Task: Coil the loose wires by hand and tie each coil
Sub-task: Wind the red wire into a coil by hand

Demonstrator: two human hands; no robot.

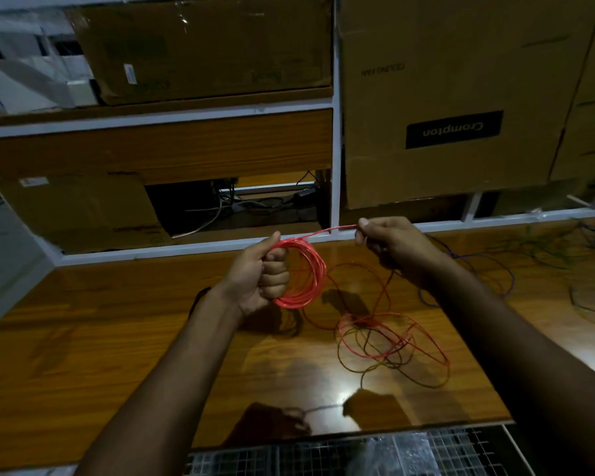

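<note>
My left hand (265, 274) grips a coil of red wire (310, 276) held upright above the wooden table (117, 338). From the top of the coil a taut strand runs right to my right hand (392, 242), which pinches it between thumb and fingers. The loose rest of the red wire (392, 341) lies in tangled loops on the table, below and between my hands.
Purple and dark loose wires (495, 273) sprawl over the table's right side. Cardboard boxes (443, 97) and white-framed shelving stand behind the table's far edge. A wire grid (358, 451) sits below the table's near edge.
</note>
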